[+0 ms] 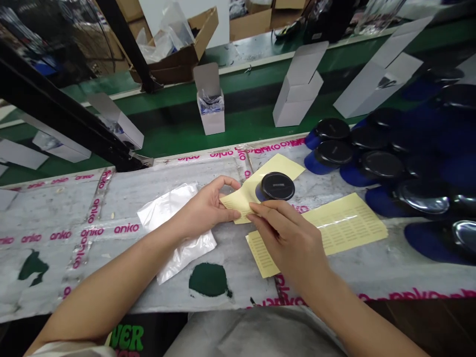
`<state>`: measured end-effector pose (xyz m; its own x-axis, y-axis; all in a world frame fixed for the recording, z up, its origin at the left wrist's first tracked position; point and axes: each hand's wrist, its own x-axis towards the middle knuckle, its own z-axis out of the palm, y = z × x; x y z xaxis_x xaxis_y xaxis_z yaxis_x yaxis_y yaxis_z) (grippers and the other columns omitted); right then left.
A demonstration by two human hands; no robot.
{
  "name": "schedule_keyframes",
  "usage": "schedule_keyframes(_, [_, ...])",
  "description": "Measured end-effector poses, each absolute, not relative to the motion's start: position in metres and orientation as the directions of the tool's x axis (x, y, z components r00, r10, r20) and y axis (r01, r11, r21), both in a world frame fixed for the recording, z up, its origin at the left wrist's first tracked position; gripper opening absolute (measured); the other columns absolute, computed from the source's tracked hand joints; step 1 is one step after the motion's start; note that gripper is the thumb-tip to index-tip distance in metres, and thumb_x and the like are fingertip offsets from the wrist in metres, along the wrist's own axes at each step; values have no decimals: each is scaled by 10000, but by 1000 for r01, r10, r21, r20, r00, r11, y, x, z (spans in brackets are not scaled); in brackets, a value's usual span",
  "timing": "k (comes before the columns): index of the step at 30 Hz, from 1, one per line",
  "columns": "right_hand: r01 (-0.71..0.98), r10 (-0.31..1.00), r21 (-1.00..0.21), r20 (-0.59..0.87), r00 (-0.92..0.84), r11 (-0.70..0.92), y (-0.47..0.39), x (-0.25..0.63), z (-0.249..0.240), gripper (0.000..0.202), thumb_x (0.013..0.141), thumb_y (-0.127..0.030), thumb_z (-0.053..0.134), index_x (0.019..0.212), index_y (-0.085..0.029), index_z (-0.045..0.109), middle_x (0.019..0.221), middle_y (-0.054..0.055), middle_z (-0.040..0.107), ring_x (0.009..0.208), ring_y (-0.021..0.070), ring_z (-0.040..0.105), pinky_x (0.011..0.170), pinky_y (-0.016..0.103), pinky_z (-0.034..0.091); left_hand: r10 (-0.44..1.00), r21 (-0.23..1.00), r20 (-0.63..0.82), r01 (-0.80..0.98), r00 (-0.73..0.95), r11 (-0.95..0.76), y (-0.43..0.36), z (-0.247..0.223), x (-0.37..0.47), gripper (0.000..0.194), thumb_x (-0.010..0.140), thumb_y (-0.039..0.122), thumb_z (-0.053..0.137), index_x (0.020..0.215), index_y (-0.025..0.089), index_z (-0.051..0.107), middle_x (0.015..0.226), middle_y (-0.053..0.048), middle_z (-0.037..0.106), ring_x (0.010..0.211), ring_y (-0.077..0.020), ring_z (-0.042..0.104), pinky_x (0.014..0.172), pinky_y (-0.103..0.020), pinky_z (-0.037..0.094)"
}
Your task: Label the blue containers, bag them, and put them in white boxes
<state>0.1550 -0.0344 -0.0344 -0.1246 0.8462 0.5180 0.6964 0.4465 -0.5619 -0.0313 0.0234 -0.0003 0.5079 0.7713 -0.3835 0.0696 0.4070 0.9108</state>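
Note:
My left hand [208,206] pinches the near left corner of a yellow label sheet [282,166], which bends up off the table. The fingertips of my right hand [286,228] are closed at the same sheet's lower edge, beside the left thumb. Just beyond my right fingers stands a dark blue container with a black lid [278,186]. A stack of yellow label sheets [345,223] with rows of small print lies to the right, partly under my right hand. Clear plastic bags [167,206] lie beneath and beside my left wrist.
Many blue containers with black lids [382,165] crowd the right side. Open white boxes stand on the green conveyor [171,119], one upright box [213,121] near the middle. A black metal post [74,119] slants across the left. A cardboard box [178,62] sits beyond.

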Motion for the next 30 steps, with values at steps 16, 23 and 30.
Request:
schedule_keyframes(16, [533, 941, -792, 339, -20, 297, -34, 155, -28, 132, 902, -137, 644, 818, -233, 676, 724, -17, 633, 620, 127, 609, 532, 253, 492, 873, 925, -144, 377, 467, -50, 13, -2, -25, 169, 824, 114, 642, 937, 219, 711, 862, 8, 723, 786, -156, 669, 675, -261, 506])
schedule_keyframes(23, [536, 909, -750, 409, -85, 387, -35, 157, -33, 136, 942, -119, 591, 873, -226, 640, 828, 12, 632, 705, 133, 628, 576, 252, 503, 863, 922, -202, 388, 463, 7, 15, 0, -24, 192, 792, 106, 665, 953, 209, 683, 840, 21, 673, 728, -124, 603, 614, -224, 454])
schedule_keyframes(30, [504, 896, -745, 412, -167, 436, -37, 158, -36, 148, 961, -90, 546, 905, -218, 592, 931, 42, 618, 803, 144, 653, 662, 265, 525, 857, 897, -238, 443, 457, 14, 15, 5, -22, 109, 807, 200, 707, 905, 202, 660, 797, 40, 636, 697, -104, 561, 593, -206, 423])
